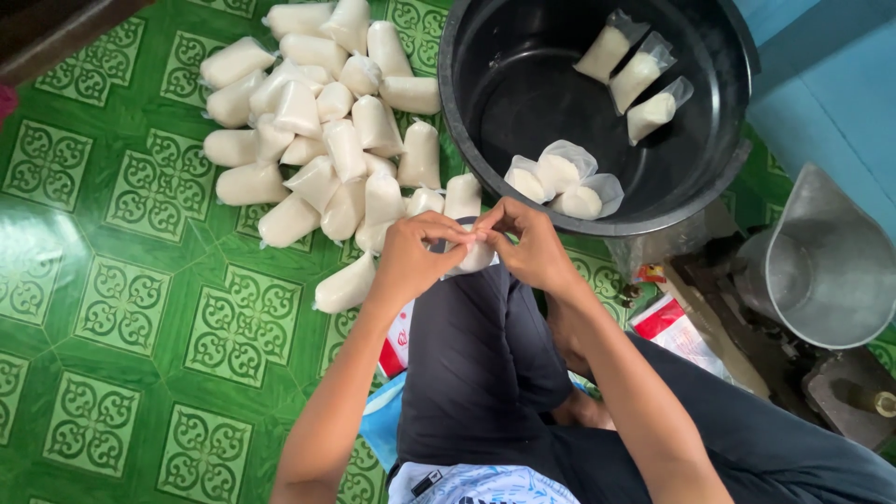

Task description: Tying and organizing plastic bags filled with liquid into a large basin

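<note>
Bright, even daylight, soft shadows, sharp focus, glare on the green floor (112, 308).

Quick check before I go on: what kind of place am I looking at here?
Probably a home floor used for small-scale food packing. A person sits on a green patterned tile floor, both hands closing a small bag of white liquid. A pile of filled bags lies on the tiles beside a black tub holding unsealed ones.

At the centre of the frame my left hand (411, 257) and right hand (537, 247) cover most of the small white bag (476, 254), so I cannot see its neck. The metal jug (826, 266) is cut by the right edge. The red packet (394, 353) lies partly under my knee.
</note>
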